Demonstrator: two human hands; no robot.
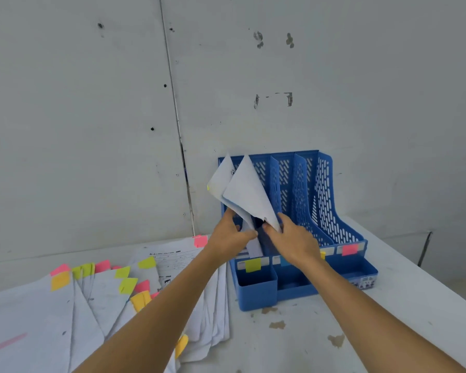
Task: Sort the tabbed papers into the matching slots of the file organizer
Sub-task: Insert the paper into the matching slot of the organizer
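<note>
The left hand [233,234] and right hand [293,242] each pinch the curled white paper sheets [244,189], whose lower ends stand in the leftmost, yellow-labelled slot of the blue perforated plastic file organizer [326,200]. Loose colour-tabbed papers [92,297] fan across the white desk [307,337] to its left.

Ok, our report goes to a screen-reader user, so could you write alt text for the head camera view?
The left hand and right hand hold white sheets at the leftmost slot of a blue file organizer, above its yellow-green label. More colour-tabbed papers lie fanned on the white table to the left.
</note>
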